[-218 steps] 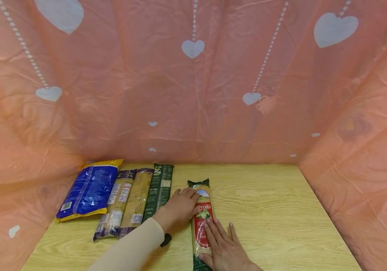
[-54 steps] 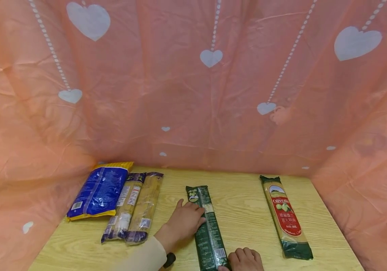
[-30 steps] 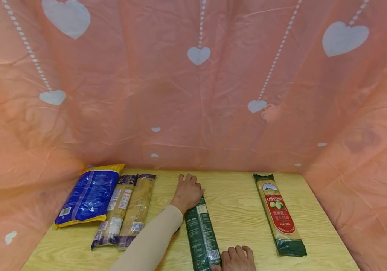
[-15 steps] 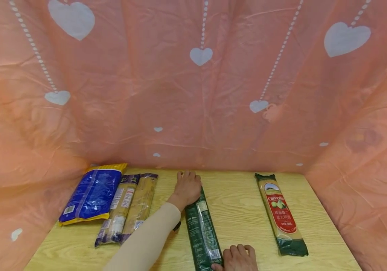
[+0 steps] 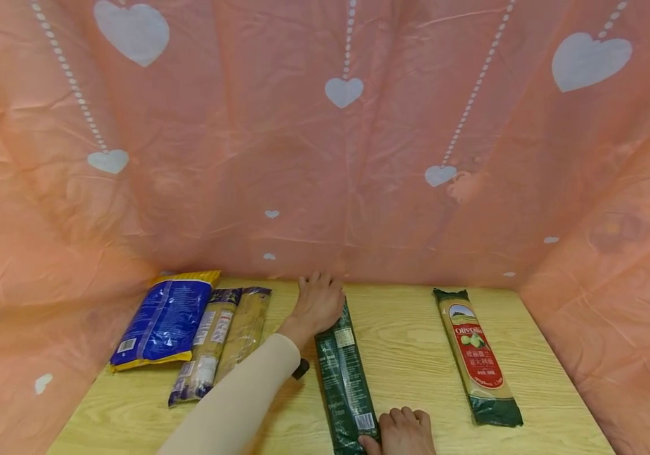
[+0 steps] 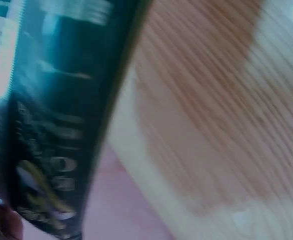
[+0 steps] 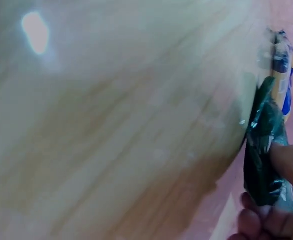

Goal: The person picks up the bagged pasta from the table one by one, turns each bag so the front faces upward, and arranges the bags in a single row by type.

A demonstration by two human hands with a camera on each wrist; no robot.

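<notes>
A dark green spaghetti pack [image 5: 344,373] lies lengthwise in mid-table, its printed back and barcode upward. My left hand [image 5: 318,303] grips its far end, which the hand partly covers; in the left wrist view, fingertips [image 6: 1,220] show beside the end of the green pack [image 6: 61,125]. At the near end my right hand [image 5: 406,433] pinches the pack's corner, thumb on top; the right wrist view shows the thumb [image 7: 291,162] over the green wrapper [image 7: 264,150] and fingers curled beneath. To the right lies a spaghetti pack with a red label [image 5: 478,360], face up.
On the left, a blue and yellow bag [image 5: 165,322] lies beside two purple-ended pasta packs [image 5: 211,341] [image 5: 248,322]. The wooden table [image 5: 410,341] ends at an orange sheet [image 5: 348,208] with hearts, behind and at both sides.
The red-labelled pack went from between my hands to the right side. The green pack came from the left row to mid-table, and my left hand slid up to its far end.
</notes>
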